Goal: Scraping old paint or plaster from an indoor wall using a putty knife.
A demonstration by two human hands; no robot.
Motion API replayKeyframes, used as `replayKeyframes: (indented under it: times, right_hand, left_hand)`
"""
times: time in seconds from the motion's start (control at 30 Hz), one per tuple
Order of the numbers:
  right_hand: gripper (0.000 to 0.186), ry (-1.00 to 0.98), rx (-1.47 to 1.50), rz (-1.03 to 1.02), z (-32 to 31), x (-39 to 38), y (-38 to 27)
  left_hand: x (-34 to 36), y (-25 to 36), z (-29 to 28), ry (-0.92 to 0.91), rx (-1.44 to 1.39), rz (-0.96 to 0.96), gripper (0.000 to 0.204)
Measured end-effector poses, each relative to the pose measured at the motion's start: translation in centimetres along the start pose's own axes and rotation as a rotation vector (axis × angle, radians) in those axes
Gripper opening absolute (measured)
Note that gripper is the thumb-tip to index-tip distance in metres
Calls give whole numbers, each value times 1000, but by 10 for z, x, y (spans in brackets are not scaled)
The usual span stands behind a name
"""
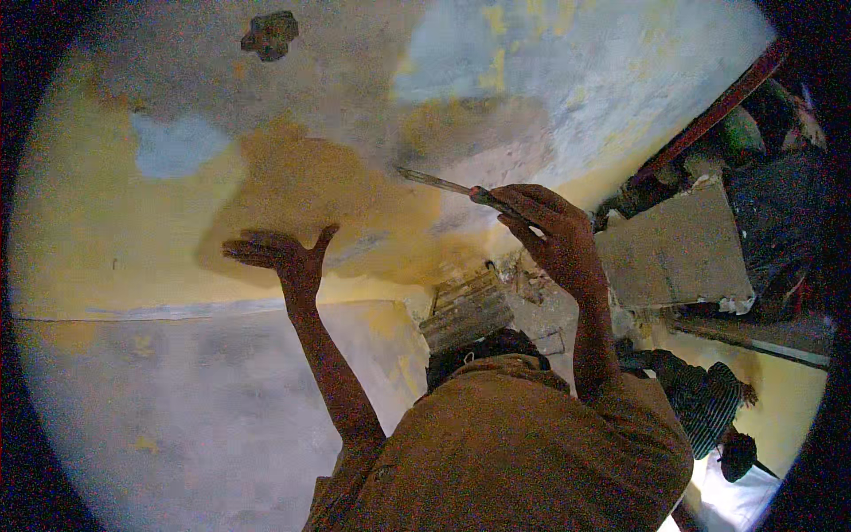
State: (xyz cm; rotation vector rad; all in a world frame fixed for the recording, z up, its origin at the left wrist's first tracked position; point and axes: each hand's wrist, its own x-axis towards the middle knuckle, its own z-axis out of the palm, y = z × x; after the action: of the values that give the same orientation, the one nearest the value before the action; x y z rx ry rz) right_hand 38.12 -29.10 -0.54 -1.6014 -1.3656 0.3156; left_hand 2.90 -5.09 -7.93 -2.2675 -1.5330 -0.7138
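My right hand (563,239) is closed round the dark handle of a scraper (439,182), whose long thin blade points left towards the wall. The blade appears nearly edge-on, and I cannot tell whether its tip touches the surface. On the left, my left hand (282,253) has its fingers stretched out and thumb spread, holding nothing. It is at or just before the patchy wall (310,191); contact is unclear. Yellow, grey and pale blue areas mark this wall, and shadow falls around both hands.
A dark rough hole (269,35) breaks the wall at the top. Below my right hand's tool lies a ridged grey slab (467,310) among rubble. At right stand a brown board (669,244) and dark bags (780,222). Another person in a striped top (705,399) is at lower right.
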Motion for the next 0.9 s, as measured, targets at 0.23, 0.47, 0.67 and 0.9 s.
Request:
replayKeyframes:
  times: [0.23, 0.47, 0.67, 0.9]
  right_hand:
    - [33, -25, 191, 261, 27, -43, 71]
    - [45, 165, 681, 663, 70, -104, 126]
    - [41, -517, 284, 460, 107, -113, 145]
    - [45, -932, 135, 397, 244, -121, 181]
  left_hand:
    - [-2, -16, 14, -29, -115, -83, 155]
    - [0, -4, 8, 150, -15, 69, 149]
    - [-18, -34, 53, -208, -386, -271, 144]
    - [-21, -12, -17, 147, -110, 142, 123]
